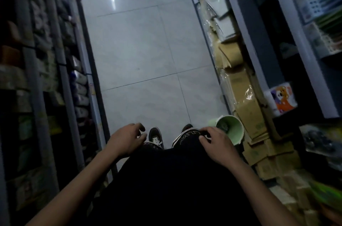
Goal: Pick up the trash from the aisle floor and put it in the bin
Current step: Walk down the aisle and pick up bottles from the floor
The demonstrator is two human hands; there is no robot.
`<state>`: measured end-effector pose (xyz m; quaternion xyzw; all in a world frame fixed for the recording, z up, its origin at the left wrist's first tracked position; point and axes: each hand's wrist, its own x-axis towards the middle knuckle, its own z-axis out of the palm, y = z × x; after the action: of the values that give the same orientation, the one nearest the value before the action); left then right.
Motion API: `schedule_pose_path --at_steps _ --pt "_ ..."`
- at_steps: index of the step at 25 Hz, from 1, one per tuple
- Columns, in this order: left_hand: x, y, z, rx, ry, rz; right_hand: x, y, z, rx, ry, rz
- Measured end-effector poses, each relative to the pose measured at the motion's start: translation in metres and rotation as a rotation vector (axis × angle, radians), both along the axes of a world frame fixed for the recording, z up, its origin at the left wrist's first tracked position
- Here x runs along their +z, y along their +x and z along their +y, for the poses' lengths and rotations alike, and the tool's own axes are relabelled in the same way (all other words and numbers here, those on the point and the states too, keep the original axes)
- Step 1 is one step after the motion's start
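Head view looks down a narrow shop aisle with a pale grey tiled floor. Left hand hangs in front of the body, fingers loosely curled, holding nothing. Right hand is also out in front, fingers bent and loose; it sits just beside a pale green paper cup, but blur makes it hard to tell whether any finger touches or grips the cup. The cup is tilted with its open mouth facing the camera, low on the right side of the aisle, close to the stacked brown cardboard boxes. What is inside the cup cannot be made out. Below the hands: black trousers and black lace-up sneakers on the tiles. Dark metal shelving on the left is packed with blurry goods. Grey shelving on the right holds wrapped packs and a white pack with a cartoon print.
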<state>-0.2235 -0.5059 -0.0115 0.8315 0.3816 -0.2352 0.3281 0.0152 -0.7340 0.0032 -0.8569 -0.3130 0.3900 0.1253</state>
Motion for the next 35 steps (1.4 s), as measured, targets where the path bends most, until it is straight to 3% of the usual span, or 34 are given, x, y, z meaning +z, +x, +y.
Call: schedule_pose_path --at_steps 11,21,28,35 --pt "0.010 0.067 0.049 0.272 0.012 0.041 -0.009 0.121 0.105 0.288 0.027 -0.001" --pt "0.015 0.066 0.113 0.612 0.003 0.099 -0.010 0.182 0.298 0.522 0.104 0.000" --pt "0.006 0.079 0.264 0.628 -0.032 0.100 0.001 0.201 0.431 0.474 0.059 -0.036" --pt "0.017 0.172 0.460 0.402 0.030 0.030 0.003 0.257 0.503 0.301 -0.012 -0.044"
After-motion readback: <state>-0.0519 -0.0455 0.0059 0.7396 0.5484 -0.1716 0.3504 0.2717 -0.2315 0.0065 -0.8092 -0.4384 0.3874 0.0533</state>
